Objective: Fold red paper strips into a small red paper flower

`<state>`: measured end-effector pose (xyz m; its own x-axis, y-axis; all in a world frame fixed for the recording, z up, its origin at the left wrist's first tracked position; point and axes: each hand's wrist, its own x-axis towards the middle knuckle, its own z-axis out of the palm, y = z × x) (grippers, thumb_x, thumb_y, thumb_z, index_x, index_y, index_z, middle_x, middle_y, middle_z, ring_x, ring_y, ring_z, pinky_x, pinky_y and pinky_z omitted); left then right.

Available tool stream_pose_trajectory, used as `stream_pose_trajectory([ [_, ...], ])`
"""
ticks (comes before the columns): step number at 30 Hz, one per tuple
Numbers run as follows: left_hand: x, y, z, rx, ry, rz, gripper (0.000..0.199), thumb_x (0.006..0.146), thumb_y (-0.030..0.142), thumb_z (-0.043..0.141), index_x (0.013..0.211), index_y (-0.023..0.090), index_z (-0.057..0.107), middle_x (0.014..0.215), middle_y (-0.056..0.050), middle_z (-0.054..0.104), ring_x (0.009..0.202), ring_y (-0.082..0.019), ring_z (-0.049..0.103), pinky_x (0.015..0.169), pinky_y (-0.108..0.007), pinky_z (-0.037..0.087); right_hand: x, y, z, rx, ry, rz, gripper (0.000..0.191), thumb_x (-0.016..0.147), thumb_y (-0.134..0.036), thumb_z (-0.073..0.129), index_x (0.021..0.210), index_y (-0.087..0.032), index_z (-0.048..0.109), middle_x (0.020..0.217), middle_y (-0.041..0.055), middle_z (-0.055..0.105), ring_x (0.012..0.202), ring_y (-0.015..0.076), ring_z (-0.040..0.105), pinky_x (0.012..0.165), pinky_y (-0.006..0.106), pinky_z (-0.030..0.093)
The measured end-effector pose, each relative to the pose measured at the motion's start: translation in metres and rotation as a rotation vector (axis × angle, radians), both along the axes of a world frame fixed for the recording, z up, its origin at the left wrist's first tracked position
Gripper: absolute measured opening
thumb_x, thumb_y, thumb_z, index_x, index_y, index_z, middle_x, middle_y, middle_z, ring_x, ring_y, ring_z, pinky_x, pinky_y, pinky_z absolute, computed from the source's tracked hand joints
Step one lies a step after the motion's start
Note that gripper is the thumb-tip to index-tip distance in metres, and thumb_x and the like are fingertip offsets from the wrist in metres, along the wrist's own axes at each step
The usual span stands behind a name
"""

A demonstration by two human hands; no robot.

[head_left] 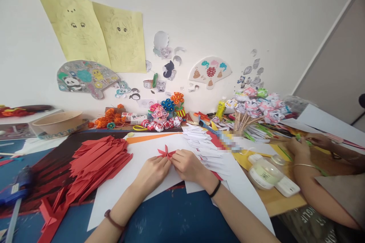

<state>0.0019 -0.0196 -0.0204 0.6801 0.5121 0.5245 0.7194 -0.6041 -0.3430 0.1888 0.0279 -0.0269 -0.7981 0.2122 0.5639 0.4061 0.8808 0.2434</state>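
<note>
Both my hands meet over white paper [114,182] at the middle of the table. Between their fingertips is a small folded red paper piece [166,152], with narrow points sticking up and out to the left. My left hand [155,171] pinches its left and lower part, and my right hand [184,163] pinches its right side; the fingers cover part of it. To the left lies a big pile of folded red paper strips [95,167]. Beyond my right hand is a stack of folded white strips [199,142].
A blue glue gun [18,188] lies at the far left. Paper flowers on sticks [253,106], a glue bottle [262,174] and a white case [287,186] are to the right. Another person's hands [303,146] hold something green at the far right.
</note>
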Motion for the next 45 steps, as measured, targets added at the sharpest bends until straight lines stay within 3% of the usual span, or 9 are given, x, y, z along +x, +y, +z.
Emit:
stream_pose_trajectory([
  [8,-0.0020,0.0006,-0.0018,-0.020,0.066,-0.058,0.028,0.097,0.015,0.036,0.073,0.016,0.051,0.068,-0.002,0.055,0.059,-0.016,0.052,0.055,-0.031,0.038,-0.0009,-0.0011,-0.0007,0.039,-0.072,0.032,0.017,0.078,-0.004,0.047,0.069,-0.016,0.056,0.071,0.0059,0.054,0.067,0.0179,0.042,0.057,0.031,0.033],
  [26,-0.0028,-0.0009,0.0009,-0.125,-0.027,-0.124,0.029,0.096,0.017,0.037,0.071,0.016,0.052,0.070,-0.003,0.055,0.061,-0.015,0.051,0.056,-0.029,0.037,-0.0003,0.0026,-0.0053,0.061,-0.107,0.085,0.019,0.080,-0.004,0.046,0.068,-0.017,0.053,0.070,0.0048,0.053,0.067,0.0179,0.044,0.058,0.030,0.037],
  [45,-0.0028,-0.0003,0.0003,-0.155,-0.074,-0.113,0.026,0.093,0.014,0.037,0.071,0.017,0.051,0.068,-0.003,0.054,0.060,-0.015,0.050,0.055,-0.028,0.035,0.0005,0.0049,-0.0085,0.023,-0.082,0.071,0.027,0.091,-0.005,0.043,0.069,-0.017,0.052,0.070,0.0036,0.051,0.068,0.0158,0.045,0.057,0.028,0.037],
])
